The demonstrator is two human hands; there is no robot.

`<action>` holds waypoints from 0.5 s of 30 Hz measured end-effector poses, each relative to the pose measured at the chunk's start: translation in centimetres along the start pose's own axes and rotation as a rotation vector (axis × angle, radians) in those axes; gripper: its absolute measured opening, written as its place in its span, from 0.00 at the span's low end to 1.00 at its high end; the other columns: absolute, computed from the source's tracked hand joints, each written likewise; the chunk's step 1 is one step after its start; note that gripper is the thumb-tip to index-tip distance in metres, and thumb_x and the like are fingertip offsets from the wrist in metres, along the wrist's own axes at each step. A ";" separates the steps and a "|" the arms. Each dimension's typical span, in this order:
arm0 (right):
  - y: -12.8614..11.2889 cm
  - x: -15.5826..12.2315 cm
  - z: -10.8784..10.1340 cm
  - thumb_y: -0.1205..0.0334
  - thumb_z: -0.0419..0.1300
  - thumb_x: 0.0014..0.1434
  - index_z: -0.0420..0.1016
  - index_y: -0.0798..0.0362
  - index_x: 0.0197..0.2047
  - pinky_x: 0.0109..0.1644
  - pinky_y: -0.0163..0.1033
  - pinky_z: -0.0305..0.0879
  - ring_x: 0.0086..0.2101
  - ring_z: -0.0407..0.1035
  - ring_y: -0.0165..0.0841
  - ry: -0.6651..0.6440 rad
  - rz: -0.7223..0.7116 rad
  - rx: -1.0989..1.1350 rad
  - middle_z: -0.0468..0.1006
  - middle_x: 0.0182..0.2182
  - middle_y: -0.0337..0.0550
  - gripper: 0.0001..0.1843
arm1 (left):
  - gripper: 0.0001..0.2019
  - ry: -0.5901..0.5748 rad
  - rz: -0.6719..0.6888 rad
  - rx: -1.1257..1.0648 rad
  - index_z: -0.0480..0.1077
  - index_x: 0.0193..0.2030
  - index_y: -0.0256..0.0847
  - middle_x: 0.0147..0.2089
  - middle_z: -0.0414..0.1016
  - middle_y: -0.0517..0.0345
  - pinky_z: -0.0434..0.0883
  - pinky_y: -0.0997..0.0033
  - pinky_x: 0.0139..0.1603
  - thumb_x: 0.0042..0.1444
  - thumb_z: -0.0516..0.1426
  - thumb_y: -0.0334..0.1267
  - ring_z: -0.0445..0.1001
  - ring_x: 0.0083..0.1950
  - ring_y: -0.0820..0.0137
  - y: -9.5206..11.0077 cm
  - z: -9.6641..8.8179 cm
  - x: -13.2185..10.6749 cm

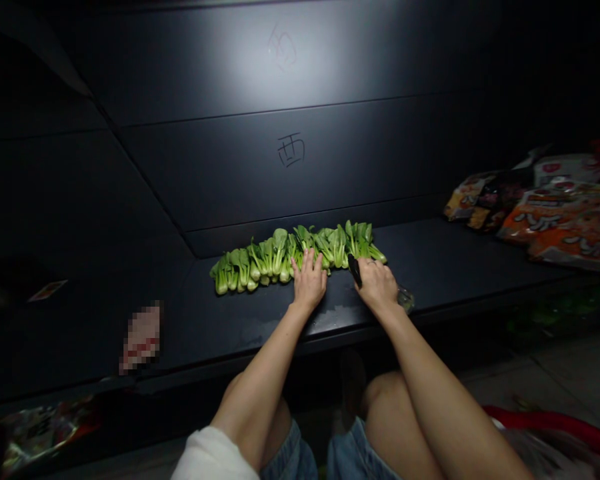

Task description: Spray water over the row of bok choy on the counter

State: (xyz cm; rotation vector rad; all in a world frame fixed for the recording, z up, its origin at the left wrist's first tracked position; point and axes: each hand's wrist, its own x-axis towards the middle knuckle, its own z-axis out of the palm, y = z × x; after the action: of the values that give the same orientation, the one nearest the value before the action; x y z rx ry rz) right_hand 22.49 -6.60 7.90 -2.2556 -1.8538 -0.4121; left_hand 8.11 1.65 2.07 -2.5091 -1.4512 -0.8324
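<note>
A row of green bok choy (280,257) lies along the back of a dark shelf (430,267). My left hand (309,280) lies flat with fingers stretched out, its tips touching the stalks near the middle of the row. My right hand (377,283) is closed round a dark narrow object (354,269) whose tip points at the right end of the row. I cannot make out what that object is. A small clear thing (406,299) lies just right of my right wrist.
Several snack packets (555,213) are piled on the shelf at the right. A blurred label (141,337) hangs on the shelf front at the left. A red basket rim (555,423) sits on the floor at the lower right. My knees are below the shelf edge.
</note>
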 end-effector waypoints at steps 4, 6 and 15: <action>-0.1 -0.1 -0.1 0.67 0.58 0.57 0.69 0.58 0.46 0.45 0.41 0.56 0.43 0.68 0.40 -0.001 -0.004 -0.017 0.77 0.42 0.53 0.12 | 0.24 -0.007 0.001 -0.006 0.61 0.66 0.39 0.72 0.56 0.44 0.43 0.37 0.72 0.64 0.48 0.37 0.48 0.74 0.58 0.0 0.1 0.0; -0.3 -0.1 0.0 0.68 0.58 0.58 0.69 0.58 0.46 0.45 0.41 0.55 0.44 0.68 0.40 -0.004 -0.007 -0.030 0.77 0.42 0.53 0.12 | 0.24 -0.013 0.003 -0.005 0.61 0.66 0.39 0.72 0.56 0.44 0.43 0.37 0.72 0.64 0.48 0.37 0.48 0.75 0.58 0.0 0.0 -0.1; -2.1 0.0 0.3 0.66 0.59 0.57 0.69 0.60 0.48 0.47 0.42 0.54 0.47 0.67 0.43 0.001 -0.076 0.017 0.76 0.45 0.55 0.15 | 0.23 -0.003 -0.014 0.023 0.60 0.66 0.39 0.72 0.55 0.44 0.44 0.36 0.71 0.64 0.48 0.37 0.48 0.75 0.57 -1.8 -1.2 -0.9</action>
State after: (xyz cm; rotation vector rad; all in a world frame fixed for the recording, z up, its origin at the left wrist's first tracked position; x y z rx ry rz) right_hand 20.44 -6.10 7.53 -2.1783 -1.9402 -0.4082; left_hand 5.79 1.51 2.30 -2.4875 -1.4725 -0.8101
